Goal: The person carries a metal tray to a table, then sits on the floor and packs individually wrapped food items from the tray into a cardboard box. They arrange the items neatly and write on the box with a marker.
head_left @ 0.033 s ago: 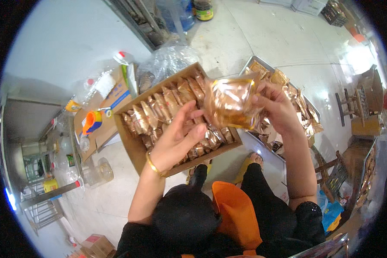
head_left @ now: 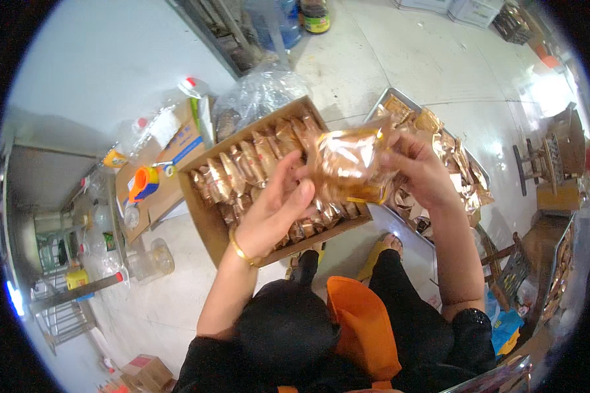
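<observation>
Over the gap between the box and the tray, my right hand (head_left: 421, 169) grips a shiny, clear-wrapped packet (head_left: 349, 160) by its right side. The packet looks brown-gold and is blurred by motion and glare. My left hand (head_left: 276, 206), a gold bangle (head_left: 241, 250) on its wrist, is open with thumb and fingers apart at the packet's left edge; whether it touches is hard to tell. Below it stands an open cardboard box (head_left: 202, 230) holding rows of similar packets on edge. On the right, a metal tray (head_left: 476, 159) carries a loose heap of such packets.
A crumpled clear plastic bag (head_left: 262, 92) lies behind the box. To the left are flattened cardboard (head_left: 156, 203), an orange-and-blue tape dispenser (head_left: 143, 183) and clear bottles (head_left: 157, 255). A wooden stool (head_left: 537, 160) stands far right. My feet are just in front of the box.
The packet in my right hand has shifted slightly left and down, closer to my left hand. The whole view has moved a little.
</observation>
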Demonstrator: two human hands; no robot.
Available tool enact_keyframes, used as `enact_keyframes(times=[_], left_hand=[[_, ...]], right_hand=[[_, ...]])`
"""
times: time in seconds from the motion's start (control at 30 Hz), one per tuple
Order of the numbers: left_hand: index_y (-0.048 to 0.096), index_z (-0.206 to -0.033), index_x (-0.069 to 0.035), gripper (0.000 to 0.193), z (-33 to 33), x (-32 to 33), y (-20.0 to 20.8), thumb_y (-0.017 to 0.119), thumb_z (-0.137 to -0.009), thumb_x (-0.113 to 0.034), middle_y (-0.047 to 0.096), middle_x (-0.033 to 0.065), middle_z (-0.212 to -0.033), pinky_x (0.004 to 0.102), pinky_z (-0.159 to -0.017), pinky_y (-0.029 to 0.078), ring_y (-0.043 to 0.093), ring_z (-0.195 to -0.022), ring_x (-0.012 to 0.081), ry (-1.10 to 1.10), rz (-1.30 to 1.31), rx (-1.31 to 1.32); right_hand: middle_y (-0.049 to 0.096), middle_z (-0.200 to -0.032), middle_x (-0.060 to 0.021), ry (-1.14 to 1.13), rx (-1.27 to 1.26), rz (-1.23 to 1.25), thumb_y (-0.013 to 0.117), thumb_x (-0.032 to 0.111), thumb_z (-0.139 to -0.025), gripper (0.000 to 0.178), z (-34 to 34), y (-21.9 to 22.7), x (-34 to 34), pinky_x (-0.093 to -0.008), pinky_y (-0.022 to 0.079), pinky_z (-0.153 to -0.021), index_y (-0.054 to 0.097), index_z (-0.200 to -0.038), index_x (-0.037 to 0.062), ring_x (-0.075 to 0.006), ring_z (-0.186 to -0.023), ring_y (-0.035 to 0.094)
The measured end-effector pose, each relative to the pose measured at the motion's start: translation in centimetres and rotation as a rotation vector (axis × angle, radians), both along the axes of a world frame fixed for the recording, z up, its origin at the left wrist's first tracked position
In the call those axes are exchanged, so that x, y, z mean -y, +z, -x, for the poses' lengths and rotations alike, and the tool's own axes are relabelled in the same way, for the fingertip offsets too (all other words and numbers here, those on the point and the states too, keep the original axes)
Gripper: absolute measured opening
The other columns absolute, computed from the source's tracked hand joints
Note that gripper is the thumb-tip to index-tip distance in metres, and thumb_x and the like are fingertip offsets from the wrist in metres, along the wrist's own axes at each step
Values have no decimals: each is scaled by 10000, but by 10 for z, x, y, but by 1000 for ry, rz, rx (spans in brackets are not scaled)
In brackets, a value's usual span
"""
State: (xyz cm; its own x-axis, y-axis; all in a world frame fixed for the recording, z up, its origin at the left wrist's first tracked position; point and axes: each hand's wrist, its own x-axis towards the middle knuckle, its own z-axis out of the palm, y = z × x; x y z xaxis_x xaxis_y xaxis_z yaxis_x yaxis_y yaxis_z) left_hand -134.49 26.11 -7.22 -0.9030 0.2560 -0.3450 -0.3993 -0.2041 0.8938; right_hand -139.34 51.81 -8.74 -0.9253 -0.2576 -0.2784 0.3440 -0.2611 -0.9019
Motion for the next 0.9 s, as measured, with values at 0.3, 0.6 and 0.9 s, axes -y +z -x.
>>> enact_keyframes(times=[0.3,0.6,0.9], left_hand=[[428,-1415,-138,407,-29,47,-13,504,-1032,-255,588,19,-1216,268,-810,550,618,-1056,116,288,-195,58],[290,-1490,-163,534,-60,104,-28,383,-1040,-433,513,92,-1396,431,-819,610,585,-1201,250,230,-330,117],[417,-1237,5,453,-79,98,-68,638,-968,-284,584,182,-1179,290,-849,491,566,-1031,156,211,420,69]], right_hand=[[562,-1313,-95,256,296,248,478,250,-1034,452,-12,-4,77,-381,546,-947,388,-1427,47,-209,-1161,596],[543,-1371,-94,509,482,278,337,447,-1053,526,-25,4,121,-446,535,-963,393,-1428,83,-249,-1209,583],[644,-1124,-159,605,-161,-484,692,329,-864,705,-54,-48,159,-341,524,-841,380,-1375,-44,-226,-998,650]])
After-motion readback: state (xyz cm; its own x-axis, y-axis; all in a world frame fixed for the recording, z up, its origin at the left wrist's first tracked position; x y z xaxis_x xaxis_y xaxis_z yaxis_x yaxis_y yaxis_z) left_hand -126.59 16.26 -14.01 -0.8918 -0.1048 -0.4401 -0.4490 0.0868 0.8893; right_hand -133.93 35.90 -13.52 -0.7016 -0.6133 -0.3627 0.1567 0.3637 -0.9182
